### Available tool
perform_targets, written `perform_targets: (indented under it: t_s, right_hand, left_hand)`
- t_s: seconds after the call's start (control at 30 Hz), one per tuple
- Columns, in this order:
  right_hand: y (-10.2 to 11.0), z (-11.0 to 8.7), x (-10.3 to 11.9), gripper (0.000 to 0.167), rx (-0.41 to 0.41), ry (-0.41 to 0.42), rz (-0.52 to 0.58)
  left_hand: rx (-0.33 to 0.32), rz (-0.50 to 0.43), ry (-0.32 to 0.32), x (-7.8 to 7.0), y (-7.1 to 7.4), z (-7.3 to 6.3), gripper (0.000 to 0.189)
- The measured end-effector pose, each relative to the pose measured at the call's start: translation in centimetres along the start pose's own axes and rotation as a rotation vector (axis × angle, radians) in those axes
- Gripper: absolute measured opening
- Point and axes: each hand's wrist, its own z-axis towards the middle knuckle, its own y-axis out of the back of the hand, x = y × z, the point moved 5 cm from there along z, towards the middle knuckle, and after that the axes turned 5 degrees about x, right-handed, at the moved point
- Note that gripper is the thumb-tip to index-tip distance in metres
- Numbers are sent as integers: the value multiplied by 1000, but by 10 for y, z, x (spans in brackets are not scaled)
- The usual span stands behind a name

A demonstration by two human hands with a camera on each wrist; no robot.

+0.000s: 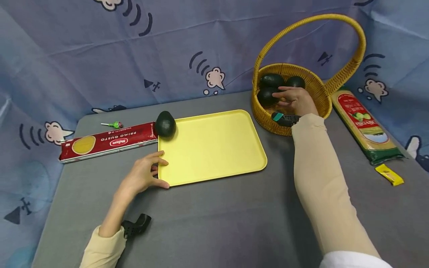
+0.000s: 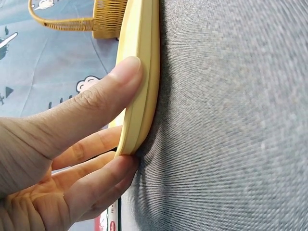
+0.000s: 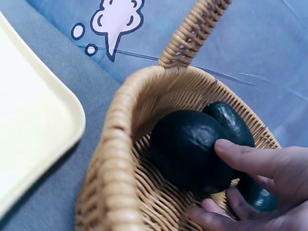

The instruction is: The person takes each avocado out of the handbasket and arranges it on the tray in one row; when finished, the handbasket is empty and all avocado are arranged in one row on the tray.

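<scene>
We see the front avocado [image 1: 267, 97] in the basket [image 1: 261, 117], near the left wall. It looks fat and round here, so we can't tell which way its long line runs or where its thin end points. The right hand [image 1: 299, 99] is over it with fingers apart; we can't tell if they touch it. Behind it, the back avocado [image 1: 272, 79] lies long from left to right, and the third avocado [image 1: 295, 81] is to the right. There is room on the basket floor in front of them and to the right. The handle [image 1: 330, 16] makes a tall arch up above. Left of the basket, just beside it, is the tray [image 1: 211, 147], with a wide yellow middle. The left hand [image 1: 142, 174] has its thumb and fingers clamped on the tray's near left corner. At the far left corner, the tray avocado [image 1: 165, 124] points its thin end away from us. The red pack [image 1: 108, 142] ends beside it, with a lollipop [image 1: 117, 124] behind. Right of the basket we see a bag [image 1: 365, 123] and a yellow sweet [image 1: 389, 175].
</scene>
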Motion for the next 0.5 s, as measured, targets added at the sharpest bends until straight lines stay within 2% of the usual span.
perform_targets:
  t_s: [0.1,0.2,0.3,0.43,0.5]
  right_hand:
    - [-4,-2,-3,67,22,10,80]
    - [-12,-4,-3,69,49,46,138]
    - [-18,-4,-3,72,63,32,230]
    - [-19,0,-1,78,34,-26,139]
    - [-18,3,1,77,28,-34,31]
  left_hand:
    - [-2,-3,-4,-1,1,1,63]
    - [-7,-11,-14,-1,1,0,62]
    - [-12,-10,-21,-2,1,-1,61]
    - [-14,-11,-16,-2,1,-1,61]
    - [-12,-15,-13,-3,0,0,61]
